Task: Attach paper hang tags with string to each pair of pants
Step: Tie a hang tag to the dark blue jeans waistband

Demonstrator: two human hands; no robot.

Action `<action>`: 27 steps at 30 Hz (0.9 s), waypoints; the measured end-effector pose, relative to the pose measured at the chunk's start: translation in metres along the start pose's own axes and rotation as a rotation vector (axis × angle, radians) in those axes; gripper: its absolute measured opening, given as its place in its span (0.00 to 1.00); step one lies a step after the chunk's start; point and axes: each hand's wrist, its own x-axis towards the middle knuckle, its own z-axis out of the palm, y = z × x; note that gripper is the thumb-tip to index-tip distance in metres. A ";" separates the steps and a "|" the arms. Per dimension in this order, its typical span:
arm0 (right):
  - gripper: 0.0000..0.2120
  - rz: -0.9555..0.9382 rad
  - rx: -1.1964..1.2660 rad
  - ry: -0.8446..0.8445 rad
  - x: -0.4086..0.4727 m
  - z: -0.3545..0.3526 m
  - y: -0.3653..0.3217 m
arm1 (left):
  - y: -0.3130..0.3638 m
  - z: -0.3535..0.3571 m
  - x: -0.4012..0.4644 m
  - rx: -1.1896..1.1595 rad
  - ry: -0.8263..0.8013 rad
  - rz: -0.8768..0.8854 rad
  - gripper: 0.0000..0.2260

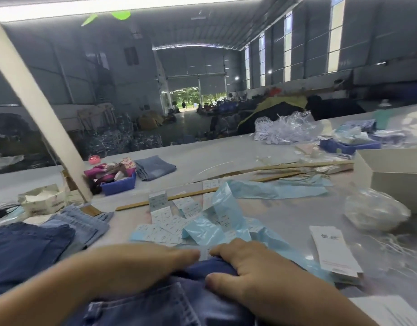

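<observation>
1. Centrally, left hand point(141, 262) lies flat, fingers straight, on blue jeans point(155, 304) at the near table edge.
2. Right hand point(247, 269) grips the jeans' far edge, fingers curled.
3. White hang tags point(334, 252) lie just right; label strips point(170, 222) lie beyond.

Blue bin point(119, 184) beside folded light jeans point(154, 167)

Single head view, looking forward and down across table point(285, 220), hands close below.
</observation>
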 end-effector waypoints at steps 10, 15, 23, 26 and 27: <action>0.28 0.026 0.081 -0.013 0.000 -0.012 -0.002 | 0.043 -0.017 0.099 0.478 -0.094 -0.081 0.14; 0.25 0.058 0.019 -0.244 0.014 -0.039 -0.018 | -0.031 -0.045 0.117 0.486 -0.010 -0.337 0.11; 0.21 0.215 -0.070 -0.250 0.143 -0.074 -0.016 | -0.107 -0.065 0.170 0.422 0.060 -0.505 0.18; 0.12 0.275 -0.261 -0.065 0.209 -0.056 0.026 | -0.101 -0.050 0.202 0.351 0.098 -0.453 0.17; 0.11 0.309 -0.321 -0.019 0.223 -0.047 0.044 | -0.098 -0.042 0.213 0.337 0.112 -0.438 0.17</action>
